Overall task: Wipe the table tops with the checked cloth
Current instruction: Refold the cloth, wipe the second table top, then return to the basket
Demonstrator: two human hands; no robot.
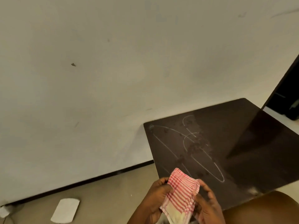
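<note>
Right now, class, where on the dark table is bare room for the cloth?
Bare: the table's right half, between the chalk scribbles and the right edge. Crowded: left and middle, with dark specks. The left hand and right hand hold the checked cloth at the near edge.

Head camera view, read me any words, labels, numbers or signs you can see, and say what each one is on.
None readable.
The chalk marks on the dark table top: loops and crossed strokes, no letter or number I can make out.
The checked cloth: red and white pattern only, no label showing.
The white flat thing on the floor: blank.
</note>
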